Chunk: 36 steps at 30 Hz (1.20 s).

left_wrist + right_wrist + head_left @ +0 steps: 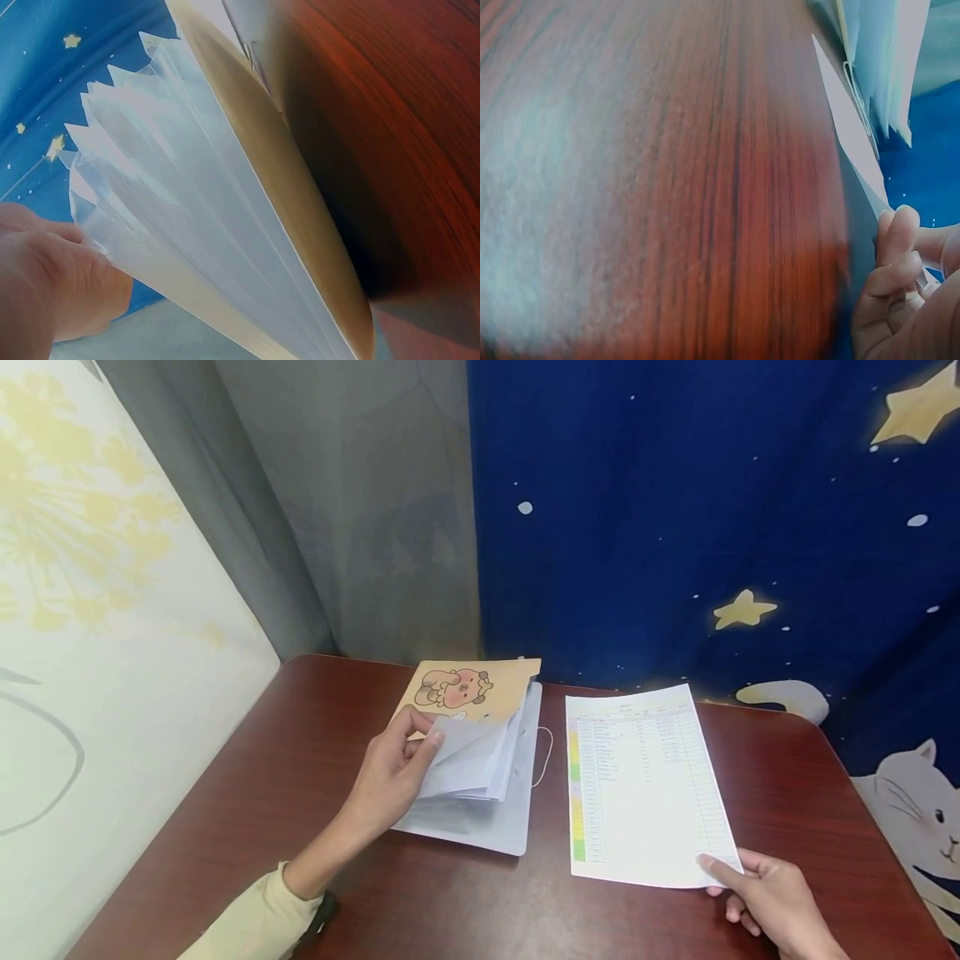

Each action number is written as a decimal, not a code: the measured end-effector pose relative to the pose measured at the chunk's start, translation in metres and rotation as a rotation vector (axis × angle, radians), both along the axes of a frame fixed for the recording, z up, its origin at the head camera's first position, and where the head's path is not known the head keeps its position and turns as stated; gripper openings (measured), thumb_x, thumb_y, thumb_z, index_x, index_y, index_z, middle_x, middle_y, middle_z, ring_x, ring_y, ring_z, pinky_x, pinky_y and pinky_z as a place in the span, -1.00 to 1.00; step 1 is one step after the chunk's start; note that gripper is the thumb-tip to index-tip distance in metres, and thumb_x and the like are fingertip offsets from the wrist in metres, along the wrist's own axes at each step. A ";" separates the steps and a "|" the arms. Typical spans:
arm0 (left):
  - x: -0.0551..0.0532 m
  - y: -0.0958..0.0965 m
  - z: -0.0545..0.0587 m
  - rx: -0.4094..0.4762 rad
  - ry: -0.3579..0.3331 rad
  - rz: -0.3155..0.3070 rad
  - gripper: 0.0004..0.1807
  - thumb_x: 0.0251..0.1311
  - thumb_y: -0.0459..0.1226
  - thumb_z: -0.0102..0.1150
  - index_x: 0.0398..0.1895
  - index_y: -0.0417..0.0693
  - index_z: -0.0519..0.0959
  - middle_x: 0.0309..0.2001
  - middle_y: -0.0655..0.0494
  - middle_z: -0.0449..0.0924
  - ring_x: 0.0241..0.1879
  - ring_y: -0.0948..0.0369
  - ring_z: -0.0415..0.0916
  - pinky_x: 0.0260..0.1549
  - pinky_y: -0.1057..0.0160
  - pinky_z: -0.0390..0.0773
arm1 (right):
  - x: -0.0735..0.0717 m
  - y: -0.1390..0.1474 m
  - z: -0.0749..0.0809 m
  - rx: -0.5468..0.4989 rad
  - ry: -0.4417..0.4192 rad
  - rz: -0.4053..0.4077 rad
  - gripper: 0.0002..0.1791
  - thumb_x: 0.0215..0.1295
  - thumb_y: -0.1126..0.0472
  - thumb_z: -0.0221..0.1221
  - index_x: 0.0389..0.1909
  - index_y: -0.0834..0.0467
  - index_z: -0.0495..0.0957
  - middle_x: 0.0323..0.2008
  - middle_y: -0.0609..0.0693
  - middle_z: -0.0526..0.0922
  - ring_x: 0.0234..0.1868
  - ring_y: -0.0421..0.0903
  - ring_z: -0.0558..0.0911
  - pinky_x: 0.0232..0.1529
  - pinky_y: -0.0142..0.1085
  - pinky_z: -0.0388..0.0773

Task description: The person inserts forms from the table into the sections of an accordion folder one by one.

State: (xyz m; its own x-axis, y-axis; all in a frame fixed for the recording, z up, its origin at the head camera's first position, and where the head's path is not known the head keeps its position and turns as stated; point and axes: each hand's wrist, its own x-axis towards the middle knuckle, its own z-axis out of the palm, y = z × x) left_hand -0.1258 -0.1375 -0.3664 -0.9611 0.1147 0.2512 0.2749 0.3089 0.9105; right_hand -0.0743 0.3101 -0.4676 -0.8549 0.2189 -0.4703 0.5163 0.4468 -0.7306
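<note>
A file folder (465,689) with a tan cartoon cover lies at the middle of the table. Its pale, translucent pockets (157,157) fan apart in the left wrist view. My left hand (395,758) pinches the corner of a pocket between thumb and fingers, holding it up. To the right, my right hand (772,889) grips a printed sheet of paper (645,793) by its near right corner, thumb on top and fingers beneath. Colored cells run down the sheet's left side. Seen from the right wrist, the sheet (847,131) stands nearly edge-on above the tabletop.
The dark red wooden table (480,902) has rounded far corners. A thin white elastic loop (547,758) sticks out from the folder's right side. Behind the table hang a grey curtain (375,510) and a blue star-patterned curtain (637,527). A patterned white panel (135,693) borders the left.
</note>
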 end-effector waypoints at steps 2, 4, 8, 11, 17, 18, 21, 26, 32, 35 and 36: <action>-0.002 0.000 -0.003 0.013 -0.003 -0.001 -0.93 0.36 -0.36 0.03 -0.28 -0.14 0.37 -0.15 -0.16 0.66 -0.75 0.38 0.17 -0.82 0.36 0.10 | 0.000 0.000 0.001 -0.019 -0.006 -0.002 -0.39 0.09 -0.20 0.31 -0.08 0.24 0.60 -0.60 -0.10 0.66 -0.72 -0.22 0.46 -0.72 -0.33 0.43; -0.004 -0.002 -0.009 0.017 0.005 -0.005 -0.93 0.36 -0.33 0.03 -0.28 -0.11 0.37 -0.15 -0.12 0.66 -0.75 0.38 0.17 -0.83 0.35 0.10 | 0.000 0.000 0.004 -0.032 -0.017 -0.005 -0.44 0.09 -0.21 0.30 -0.16 0.22 0.62 -0.62 -0.10 0.63 -0.71 -0.23 0.45 -0.72 -0.34 0.42; -0.011 -0.005 -0.021 0.005 0.030 -0.012 -0.89 0.37 -0.22 0.05 -0.28 -0.01 0.37 -0.18 -0.03 0.68 -0.76 0.38 0.15 -0.84 0.34 0.09 | 0.002 -0.001 0.009 -0.056 -0.035 -0.006 -0.51 0.10 -0.21 0.29 -0.34 0.18 0.61 -0.68 -0.11 0.55 -0.72 -0.23 0.41 -0.71 -0.37 0.40; -0.013 -0.007 -0.026 -0.003 0.040 -0.016 -0.86 0.37 -0.15 0.05 -0.28 0.04 0.36 -0.18 0.03 0.68 -0.76 0.38 0.15 -0.85 0.33 0.08 | 0.002 -0.002 0.013 -0.081 -0.043 -0.010 -0.54 0.11 -0.21 0.29 -0.40 0.15 0.58 -0.69 -0.11 0.53 -0.72 -0.23 0.40 -0.71 -0.37 0.40; -0.009 -0.005 -0.016 0.008 0.013 -0.025 -0.89 0.38 -0.21 0.03 -0.27 -0.03 0.36 -0.16 -0.08 0.68 -0.72 0.31 0.28 -0.83 0.34 0.11 | 0.005 -0.005 0.016 -0.113 -0.046 -0.015 -0.56 0.13 -0.22 0.27 -0.45 0.11 0.55 -0.71 -0.12 0.50 -0.71 -0.23 0.41 -0.70 -0.36 0.40; -0.007 -0.003 -0.012 0.013 0.004 -0.028 -0.90 0.38 -0.24 0.03 -0.27 -0.05 0.36 -0.14 -0.10 0.67 -0.69 0.26 0.35 -0.82 0.34 0.12 | 0.005 -0.005 0.017 -0.114 -0.041 -0.014 -0.56 0.14 -0.22 0.26 -0.46 0.11 0.55 -0.72 -0.12 0.50 -0.71 -0.23 0.40 -0.71 -0.36 0.40; -0.001 0.000 -0.001 0.024 -0.021 -0.034 -0.92 0.38 -0.33 0.01 -0.27 -0.13 0.36 -0.07 -0.15 0.65 -0.55 0.08 0.54 -0.79 0.35 0.22 | 0.007 -0.007 0.019 -0.106 -0.017 -0.009 -0.54 0.15 -0.23 0.25 -0.45 0.12 0.55 -0.73 -0.12 0.49 -0.72 -0.23 0.40 -0.72 -0.34 0.40; 0.000 0.001 -0.001 0.031 -0.026 -0.036 -0.94 0.38 -0.34 0.00 -0.27 -0.14 0.37 -0.03 -0.12 0.63 -0.41 -0.03 0.61 -0.76 0.35 0.29 | 0.009 -0.011 0.025 -0.093 0.009 -0.005 -0.53 0.16 -0.23 0.24 -0.44 0.14 0.55 -0.75 -0.12 0.47 -0.75 -0.22 0.39 -0.74 -0.31 0.40; -0.009 -0.003 -0.018 0.027 -0.008 -0.032 -0.93 0.38 -0.27 0.02 -0.26 -0.05 0.37 -0.04 -0.03 0.64 -0.48 0.09 0.59 -0.80 0.33 0.24 | 0.007 -0.018 0.035 -0.081 0.049 -0.014 -0.50 0.13 -0.22 0.27 -0.31 0.17 0.57 -0.72 -0.11 0.50 -0.81 -0.22 0.30 -0.78 -0.27 0.33; -0.012 -0.005 -0.024 0.023 0.012 -0.038 -0.90 0.39 -0.21 0.02 -0.26 0.00 0.36 -0.22 -0.02 0.69 -0.59 0.20 0.50 -0.82 0.32 0.20 | 0.006 -0.022 0.039 -0.112 0.085 -0.025 -0.48 0.14 -0.19 0.28 -0.21 0.20 0.57 -0.68 -0.11 0.53 -0.83 -0.21 0.29 -0.79 -0.23 0.29; -0.012 -0.005 -0.025 0.023 0.017 -0.044 -0.89 0.39 -0.19 0.03 -0.26 0.00 0.36 -0.30 -0.04 0.70 -0.64 0.23 0.45 -0.82 0.32 0.18 | 0.006 -0.024 0.039 -0.130 0.100 -0.034 -0.49 0.15 -0.18 0.28 -0.18 0.20 0.57 -0.67 -0.12 0.54 -0.83 -0.21 0.29 -0.80 -0.23 0.28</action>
